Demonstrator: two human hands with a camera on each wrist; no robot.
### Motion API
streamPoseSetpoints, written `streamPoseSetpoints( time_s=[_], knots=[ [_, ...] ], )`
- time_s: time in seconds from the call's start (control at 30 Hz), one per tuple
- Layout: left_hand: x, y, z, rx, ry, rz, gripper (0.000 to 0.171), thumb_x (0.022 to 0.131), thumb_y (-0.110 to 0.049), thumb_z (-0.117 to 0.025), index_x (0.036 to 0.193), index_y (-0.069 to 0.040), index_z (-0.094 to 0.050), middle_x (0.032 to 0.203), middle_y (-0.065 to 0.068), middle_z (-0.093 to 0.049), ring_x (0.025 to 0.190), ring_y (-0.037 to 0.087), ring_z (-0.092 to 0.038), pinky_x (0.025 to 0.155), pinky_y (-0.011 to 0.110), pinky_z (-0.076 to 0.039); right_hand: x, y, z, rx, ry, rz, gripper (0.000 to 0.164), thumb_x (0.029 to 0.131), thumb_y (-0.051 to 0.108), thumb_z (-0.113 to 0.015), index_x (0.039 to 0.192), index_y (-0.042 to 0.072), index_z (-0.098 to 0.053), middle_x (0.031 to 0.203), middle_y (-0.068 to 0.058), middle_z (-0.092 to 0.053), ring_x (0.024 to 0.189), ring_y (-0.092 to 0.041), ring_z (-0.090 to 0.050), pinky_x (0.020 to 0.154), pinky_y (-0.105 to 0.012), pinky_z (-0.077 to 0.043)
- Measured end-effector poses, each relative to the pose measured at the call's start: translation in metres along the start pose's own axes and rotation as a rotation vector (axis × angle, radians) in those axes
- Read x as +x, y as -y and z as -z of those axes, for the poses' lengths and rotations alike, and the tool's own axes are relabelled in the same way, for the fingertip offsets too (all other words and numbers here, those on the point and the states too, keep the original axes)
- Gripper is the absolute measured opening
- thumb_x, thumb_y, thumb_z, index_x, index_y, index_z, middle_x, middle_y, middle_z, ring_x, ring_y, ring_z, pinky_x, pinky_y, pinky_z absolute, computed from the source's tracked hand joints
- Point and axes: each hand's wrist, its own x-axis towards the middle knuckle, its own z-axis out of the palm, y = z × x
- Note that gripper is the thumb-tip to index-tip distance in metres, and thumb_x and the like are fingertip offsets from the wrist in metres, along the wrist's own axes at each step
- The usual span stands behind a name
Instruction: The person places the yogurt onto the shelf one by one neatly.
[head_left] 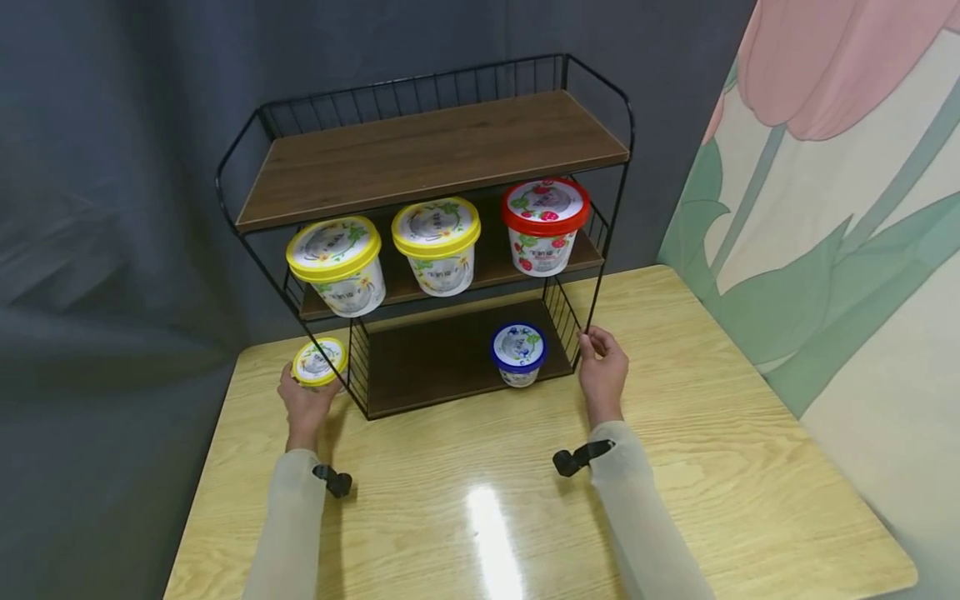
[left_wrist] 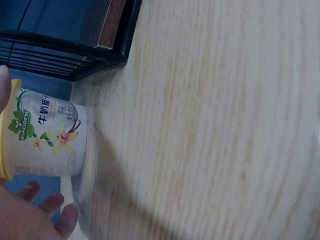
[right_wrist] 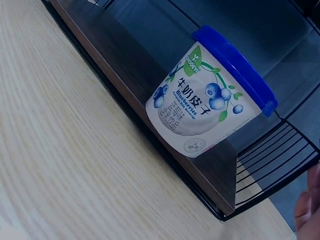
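Note:
My left hand (head_left: 306, 408) holds a small yellow-lidded tub (head_left: 319, 362) beside the rack's left end, thumb on one side and fingers on the other. In the left wrist view this white tub (left_wrist: 47, 132) shows its printed flower side, close over the table. My right hand (head_left: 602, 371) grips the black wire frame of the shelf rack (head_left: 435, 160) at its right end; its fingers (right_wrist: 303, 207) show at the edge of the right wrist view. Close by on the bottom shelf stands a blue-lidded blueberry tub (head_left: 519, 354).
Two bigger yellow-lidded tubs, the left tub (head_left: 337, 267) and the middle tub (head_left: 437, 246), stand on the middle shelf. To their right is a red-lidded tub (head_left: 544, 225). The rack stands on a light wooden table (head_left: 420, 500), against a dark curtain (head_left: 112, 208).

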Motion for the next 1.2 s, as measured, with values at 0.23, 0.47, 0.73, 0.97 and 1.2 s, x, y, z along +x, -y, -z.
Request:
streamPoseSetpoints(
  time_s=[0.23, 0.47, 0.73, 0.97, 1.2],
  knots=[
    [0.003, -0.002, 0.001, 0.006, 0.032, -0.014, 0.103, 0.085, -0.033, -0.077, 0.157, -0.012, -0.006, 0.152, 0.026, -0.016, 0.141, 0.044, -0.029, 0.117, 0.061, -0.026, -0.001, 0.001, -0.001, -0.002, -0.001, -0.007, 0.025, 0.100, 0.022, -0.059, 0.118, 0.007, -0.067, 0.118, -0.013, -0.071, 0.117, -0.022, -0.060, 0.083, -0.018, -0.045],
    [0.004, 0.001, 0.002, -0.126, 0.098, -0.040, 0.100, 0.089, -0.021, -0.075, 0.156, -0.010, -0.002, 0.154, 0.027, -0.022, 0.141, 0.038, -0.032, 0.114, 0.048, -0.035, -0.001, 0.000, -0.001, -0.010, -0.004, -0.011, 0.025, 0.100, 0.023, -0.059, 0.118, 0.007, -0.067, 0.118, -0.012, -0.070, 0.118, -0.022, -0.061, 0.086, -0.020, -0.048],
    [-0.002, -0.001, 0.004, -0.200, 0.149, 0.057, 0.097, 0.091, -0.014, -0.070, 0.155, -0.022, 0.001, 0.153, 0.021, -0.026, 0.138, 0.031, -0.039, 0.085, 0.015, -0.040, 0.000, -0.002, -0.001, -0.002, -0.008, 0.003, 0.027, 0.100, 0.023, -0.060, 0.119, 0.006, -0.066, 0.119, -0.012, -0.070, 0.118, -0.022, -0.061, 0.087, -0.022, -0.048],
    [-0.011, 0.000, 0.008, -0.182, 0.155, 0.083, 0.097, 0.092, -0.017, -0.070, 0.156, -0.024, 0.002, 0.151, 0.022, -0.026, 0.136, 0.033, -0.040, 0.089, 0.020, -0.041, 0.000, -0.004, -0.002, 0.005, -0.007, 0.022, 0.028, 0.099, 0.025, -0.061, 0.119, 0.007, -0.068, 0.117, -0.011, -0.071, 0.115, -0.020, -0.062, 0.085, -0.017, -0.048],
    [-0.022, 0.002, 0.014, -0.211, 0.167, 0.119, 0.103, 0.090, -0.022, -0.074, 0.157, -0.026, 0.003, 0.155, 0.023, -0.023, 0.140, 0.035, -0.035, 0.113, 0.045, -0.035, 0.001, -0.005, 0.001, -0.022, -0.002, 0.044, 0.029, 0.099, 0.027, -0.060, 0.119, 0.008, -0.068, 0.117, -0.010, -0.072, 0.115, -0.020, -0.063, 0.082, -0.014, -0.048]
  ],
)
